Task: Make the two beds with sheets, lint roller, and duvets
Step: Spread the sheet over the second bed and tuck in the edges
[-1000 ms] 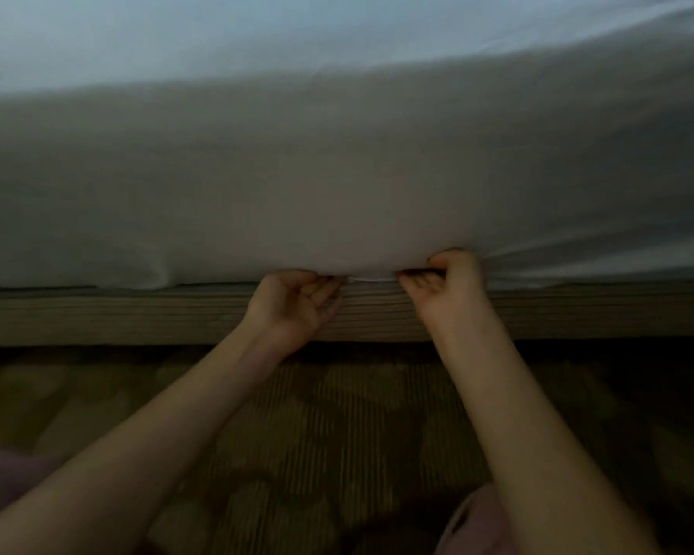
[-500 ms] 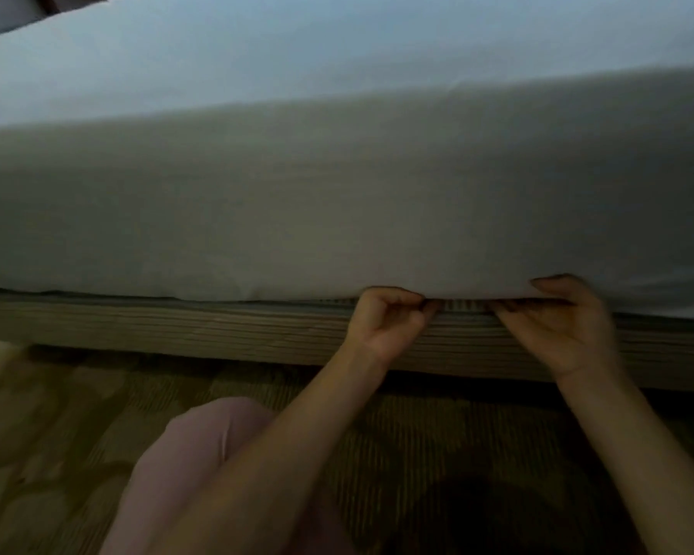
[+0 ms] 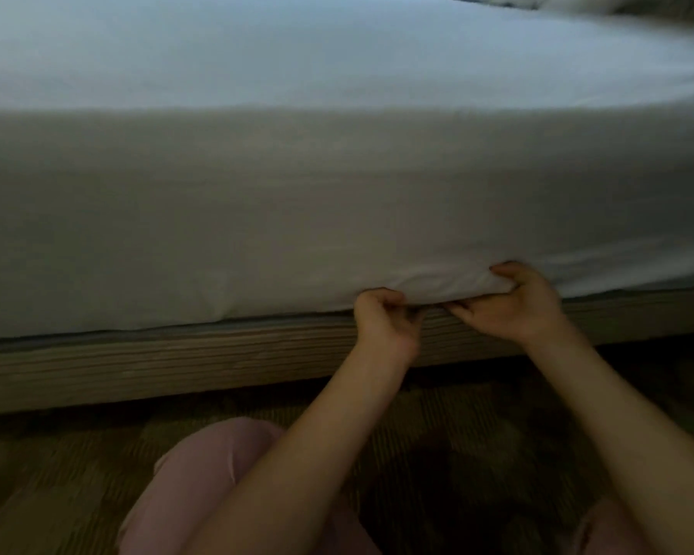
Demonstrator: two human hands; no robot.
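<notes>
Gripping the sheet (image 3: 257, 218) along the bed's lower edge, left hand (image 3: 383, 318) and right hand (image 3: 513, 304) pinch its bunched hem.

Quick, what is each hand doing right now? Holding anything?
Left hand: fingers curled, pinching the bottom edge of the sheet.
Right hand: gripping a bunched fold of the same sheet, thumb on top.
</notes>
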